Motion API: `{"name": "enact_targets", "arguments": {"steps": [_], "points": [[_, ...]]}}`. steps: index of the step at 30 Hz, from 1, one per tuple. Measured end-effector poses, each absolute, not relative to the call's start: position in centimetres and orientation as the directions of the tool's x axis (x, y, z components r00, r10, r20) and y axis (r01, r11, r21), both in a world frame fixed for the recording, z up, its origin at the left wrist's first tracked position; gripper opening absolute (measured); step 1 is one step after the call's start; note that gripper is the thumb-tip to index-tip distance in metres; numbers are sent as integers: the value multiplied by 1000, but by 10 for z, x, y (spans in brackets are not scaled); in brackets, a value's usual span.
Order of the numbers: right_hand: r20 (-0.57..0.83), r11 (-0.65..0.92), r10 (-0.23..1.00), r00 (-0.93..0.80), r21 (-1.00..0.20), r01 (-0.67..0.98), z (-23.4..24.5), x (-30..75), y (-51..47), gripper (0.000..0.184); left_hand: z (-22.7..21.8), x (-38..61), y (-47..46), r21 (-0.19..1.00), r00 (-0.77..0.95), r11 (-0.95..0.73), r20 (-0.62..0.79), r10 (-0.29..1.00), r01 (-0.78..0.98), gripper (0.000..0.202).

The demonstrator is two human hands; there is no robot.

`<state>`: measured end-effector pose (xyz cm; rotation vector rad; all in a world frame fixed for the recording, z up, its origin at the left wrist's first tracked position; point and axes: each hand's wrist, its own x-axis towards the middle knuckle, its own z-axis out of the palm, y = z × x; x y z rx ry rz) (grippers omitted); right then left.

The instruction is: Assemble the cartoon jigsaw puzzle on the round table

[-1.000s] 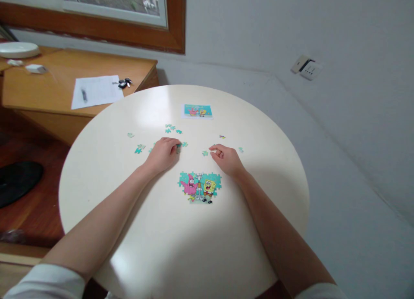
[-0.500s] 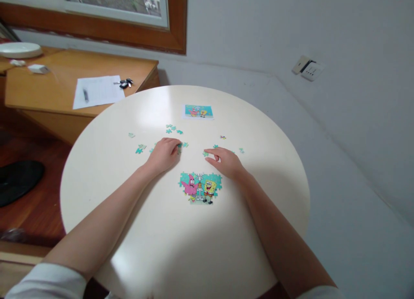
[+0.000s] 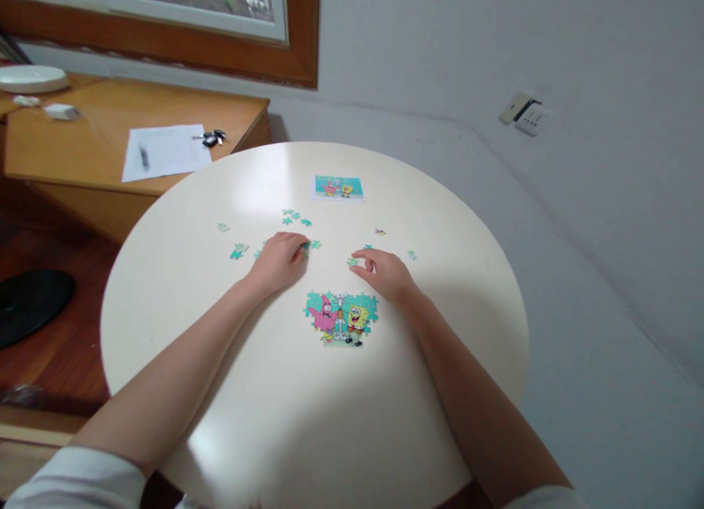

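A partly joined jigsaw puzzle (image 3: 341, 320) with cartoon figures lies on the white round table (image 3: 264, 414), nearer to me than both hands. My right hand (image 3: 382, 271) pinches a small green puzzle piece (image 3: 353, 262) between thumb and index finger, just above or on the tabletop. Closed and curled, my left hand (image 3: 281, 261) rests at left among loose pieces; its fingertips hide what they may hold. Beside those fingertips is a teal puzzle piece (image 3: 315, 244). Another teal piece (image 3: 368, 247) shows behind my right fingers, partly covered.
A reference picture card (image 3: 338, 188) lies at the far side. Loose pieces are scattered: a teal group (image 3: 295, 216), a left pair (image 3: 238, 251), a right piece (image 3: 412, 255) and a dark one (image 3: 380, 232). A wooden desk (image 3: 99, 149) holds paper and keys (image 3: 212, 138).
My right thumb and index finger have closed on the green piece, which has shifted slightly right. My left hand stays in place. The view has tilted a little.
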<state>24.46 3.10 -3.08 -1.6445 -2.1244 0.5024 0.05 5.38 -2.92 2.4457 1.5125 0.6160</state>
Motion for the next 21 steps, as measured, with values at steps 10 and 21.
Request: {"name": "enact_targets", "arguments": {"steps": [10, 21], "points": [[95, 226, 974, -208, -535, 814, -32, 245, 32, 25, -30, 1, 54, 392, 391, -462, 252, 885, 795, 41], [45, 210, 974, -222, -543, 813, -28, 244, 32, 14, -29, 1, 53, 383, 403, -468, 242, 883, 796, 39]]}}
